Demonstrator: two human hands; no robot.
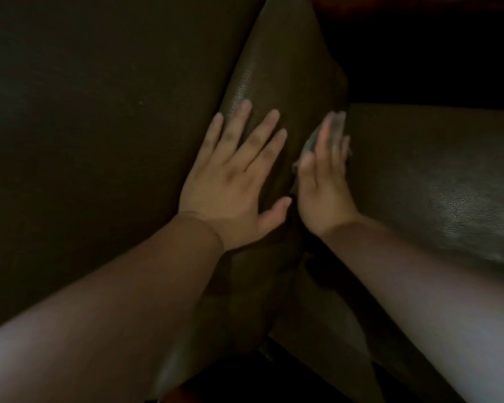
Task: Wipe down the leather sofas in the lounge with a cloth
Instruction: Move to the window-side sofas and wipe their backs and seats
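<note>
A dark brown leather sofa fills the dim view. Its armrest (274, 68) runs up the middle, with the seat (85, 126) to the left. My left hand (236, 175) lies flat on the armrest top with fingers spread and straight. My right hand (323, 181) presses a grey cloth (336, 126) against the armrest's right side with straight fingers. Most of the cloth is hidden under that hand; only its edges show at the fingertips and beside the thumb.
A second leather surface (437, 181), shiny where light hits it, butts against the armrest on the right. A narrow dark gap runs between the two below my right wrist. The far top right and bottom centre are black shadow.
</note>
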